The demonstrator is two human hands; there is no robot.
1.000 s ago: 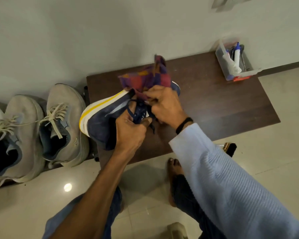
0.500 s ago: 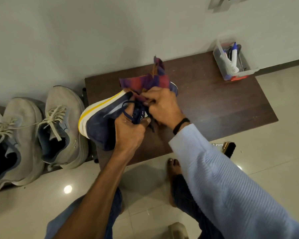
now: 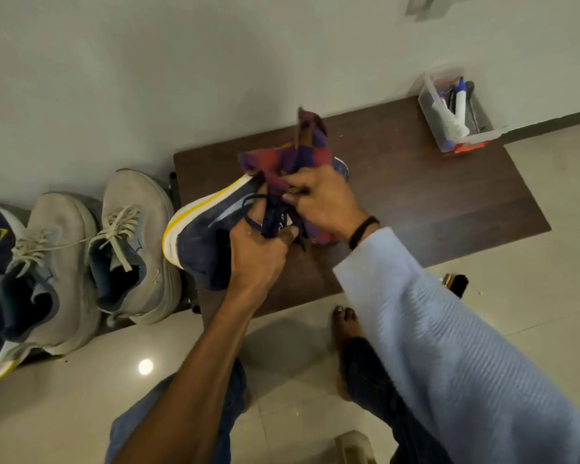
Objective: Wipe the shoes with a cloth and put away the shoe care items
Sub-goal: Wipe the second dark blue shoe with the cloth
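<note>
Currently, the shoe (image 3: 208,242) lies tilted on its side at the left end of the surface (image 3: 432,202). Its upper is navy and matte with a suede-like nap. The sole (image 3: 195,212) is thick, white, smooth and curved, with a yellow stripe along its edge. The laces (image 3: 272,212) are dark blue cord, loose and looped over the tongue.

The left hand (image 3: 258,252) grips the shoe at the collar, with its fingers curled round the opening and the thumb beside the laces. The right hand (image 3: 322,202) holds the cloth (image 3: 282,162), its fingers curled and pinching the fabric against the lace area. The cloth is a soft woven check in purple, red and orange. It is crumpled, covers the toe end of the shoe, and one corner stands up toward the wall (image 3: 215,61).

A black wristband (image 3: 364,231) sits above a pale blue ribbed sleeve (image 3: 449,346).

The surface is flat and rectangular, in dark brown wood grain. A clear plastic box (image 3: 482,137), rectangular, stands at its far right corner by the wall. It holds a white tube and a blue-capped pen shape; the rest of its contents cannot be told.

Two grey shoes (image 3: 138,209) in matte fabric with pale flat laces sit left of the surface. A brush (image 3: 456,284) with black bristles lies on the glossy beige tile floor (image 3: 533,313), partly hidden by the sleeve.
</note>
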